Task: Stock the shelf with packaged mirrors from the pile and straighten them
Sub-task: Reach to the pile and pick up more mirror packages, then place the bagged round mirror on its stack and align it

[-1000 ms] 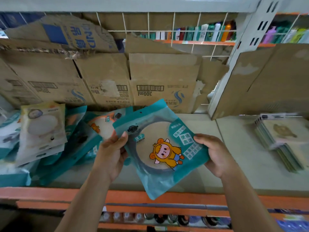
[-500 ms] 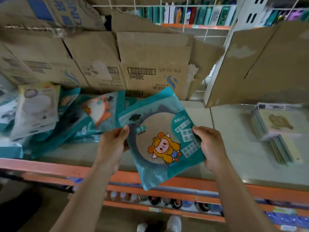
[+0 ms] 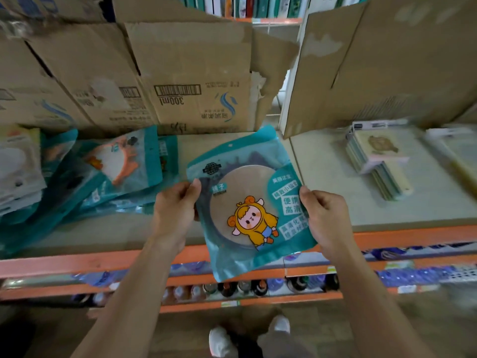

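A teal packaged mirror (image 3: 247, 202) with a round mirror and a cartoon figure in a yellow hood hangs in front of the shelf's front edge, tilted slightly. My left hand (image 3: 175, 210) grips its left edge, thumb on the front. My right hand (image 3: 327, 218) grips its right edge. A pile of similar teal and white mirror packs (image 3: 85, 174) lies loosely on the left part of the shelf (image 3: 327, 202).
Torn cardboard boxes (image 3: 191, 81) stand along the back of the shelf. A stack of flat cream packs (image 3: 379, 164) lies at the right. The orange shelf edge (image 3: 77, 262) runs across, with bottles on the lower shelf (image 3: 232, 288). My shoes (image 3: 222, 342) show on the floor.
The view has tipped downward, showing the lower shelf and floor. The mirror pack has turned more upright between my hands, and both hands hold it as before.
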